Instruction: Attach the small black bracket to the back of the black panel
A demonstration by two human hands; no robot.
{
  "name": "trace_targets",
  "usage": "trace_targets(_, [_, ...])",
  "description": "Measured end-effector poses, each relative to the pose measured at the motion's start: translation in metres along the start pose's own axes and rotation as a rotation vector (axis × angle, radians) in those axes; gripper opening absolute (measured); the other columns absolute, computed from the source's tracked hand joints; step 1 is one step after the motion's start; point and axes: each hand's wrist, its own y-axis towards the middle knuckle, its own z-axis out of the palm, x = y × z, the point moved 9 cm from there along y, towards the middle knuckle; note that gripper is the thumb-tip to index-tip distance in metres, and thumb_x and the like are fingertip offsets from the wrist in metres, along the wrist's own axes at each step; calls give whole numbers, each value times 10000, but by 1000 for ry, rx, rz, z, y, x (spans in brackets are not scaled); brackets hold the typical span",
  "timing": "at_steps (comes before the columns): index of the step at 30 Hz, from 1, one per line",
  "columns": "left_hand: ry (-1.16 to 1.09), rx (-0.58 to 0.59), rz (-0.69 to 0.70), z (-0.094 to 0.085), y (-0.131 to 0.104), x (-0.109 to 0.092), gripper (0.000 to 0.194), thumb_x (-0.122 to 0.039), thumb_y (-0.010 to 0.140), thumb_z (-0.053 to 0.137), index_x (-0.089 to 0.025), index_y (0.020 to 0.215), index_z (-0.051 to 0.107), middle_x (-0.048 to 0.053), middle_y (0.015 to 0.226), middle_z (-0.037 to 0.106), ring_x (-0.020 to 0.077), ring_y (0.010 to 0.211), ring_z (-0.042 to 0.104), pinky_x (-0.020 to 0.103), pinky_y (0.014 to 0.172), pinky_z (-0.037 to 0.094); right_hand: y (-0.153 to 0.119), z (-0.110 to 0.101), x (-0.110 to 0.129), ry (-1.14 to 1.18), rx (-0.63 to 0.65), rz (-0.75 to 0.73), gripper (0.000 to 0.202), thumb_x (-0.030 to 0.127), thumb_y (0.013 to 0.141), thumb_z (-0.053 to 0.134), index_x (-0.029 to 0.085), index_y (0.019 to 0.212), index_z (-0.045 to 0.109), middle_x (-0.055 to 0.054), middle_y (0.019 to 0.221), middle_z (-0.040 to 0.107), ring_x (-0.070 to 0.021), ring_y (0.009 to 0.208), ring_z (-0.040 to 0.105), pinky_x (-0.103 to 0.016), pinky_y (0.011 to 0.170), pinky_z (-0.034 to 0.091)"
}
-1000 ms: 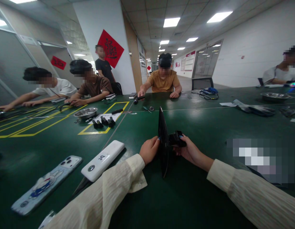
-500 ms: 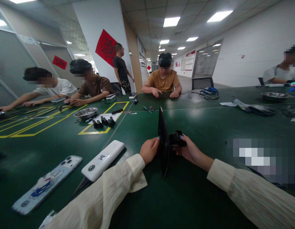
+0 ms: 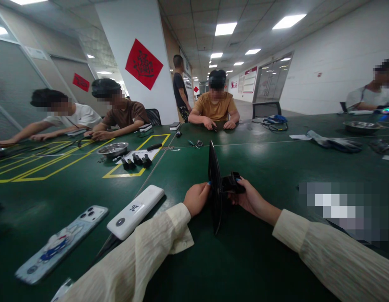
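Note:
A thin black panel [image 3: 215, 193], seen nearly edge-on, stands upright above the green table between my hands. From its right face juts a black bracket-like block [image 3: 232, 183]. My left hand [image 3: 197, 198] is closed on the panel's left side, thumb against its face; the fingertips are partly hidden. On the other side my right hand [image 3: 248, 196] grips the block, thumb on top and fingers beneath it. A white power bank [image 3: 136, 212] marked 26 lies left of my left forearm, and a phone in a light blue cartoon case [image 3: 63, 243] lies farther left.
Beyond the power bank are a metal bowl [image 3: 113, 149] and several black cylindrical parts [image 3: 137, 161] on paper. Green-handled pliers [image 3: 193, 144] lie ahead, gloves [image 3: 334, 142] at right, near another metal bowl [image 3: 361, 127]. Several people sit around the table [image 3: 276, 163].
My hands, the panel and the block stay practically still. In the background, the standing person has walked to the right, behind the seated person across the table.

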Motion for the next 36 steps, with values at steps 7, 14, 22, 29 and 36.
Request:
trace_targets(7, [-6,-9,6,-2,-1,-2,407,-349,861,284,-141,716,602,59,734,649,192,722,573,276,670,444,-1,1,0,10,-11,11,173,307,808,428,216,953,405,-14,686,584,-163,566,570,-239,443,402])
trace_targets(14, [-53,-45,14,-4,0,-3,349,-344,869,341,-159,804,629,60,799,673,204,808,598,288,759,454,0,1,1,3,-26,14,176,290,801,409,219,960,385,-10,672,578,-159,548,560,-233,436,394])
trace_targets(22, [-26,-14,17,-1,1,1,341,-320,868,318,-157,807,611,50,834,667,196,803,591,289,753,451,-3,3,3,-2,-16,11,186,299,805,412,221,971,384,-14,685,583,-163,565,566,-233,448,398])
trace_targets(29, [-48,-34,-3,-2,2,3,349,-337,868,324,-160,787,613,49,806,666,195,784,585,286,743,451,-1,0,1,6,-28,19,191,302,797,425,222,968,395,-16,685,582,-165,557,560,-240,445,395])
trace_targets(36, [-73,-21,4,-2,1,2,357,-350,865,326,-156,797,617,47,795,661,197,781,579,290,748,449,-2,1,2,1,-23,23,191,298,803,413,214,974,397,-17,681,575,-163,568,556,-240,456,397])
